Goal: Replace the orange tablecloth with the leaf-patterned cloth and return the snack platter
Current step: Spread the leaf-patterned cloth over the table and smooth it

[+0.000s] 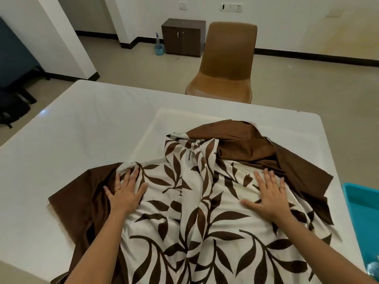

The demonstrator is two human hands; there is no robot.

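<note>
The leaf-patterned cloth [184, 218], cream with brown leaves and plain brown borders, lies bunched and wrinkled over the near half of the white table [82, 130]. My left hand [125, 191] lies flat on the cloth's left part, fingers spread, beside the brown border. My right hand [268, 193] lies flat with spread fingers on the right part of the cloth. A fold of brown border is heaped at the cloth's far side [242, 144]. No orange tablecloth or snack platter is in view.
A brown chair [227, 64] stands at the table's far side. A small dark cabinet [183, 36] and a blue container [159, 49] sit by the far wall. A teal bin [363, 214] stands at the right edge.
</note>
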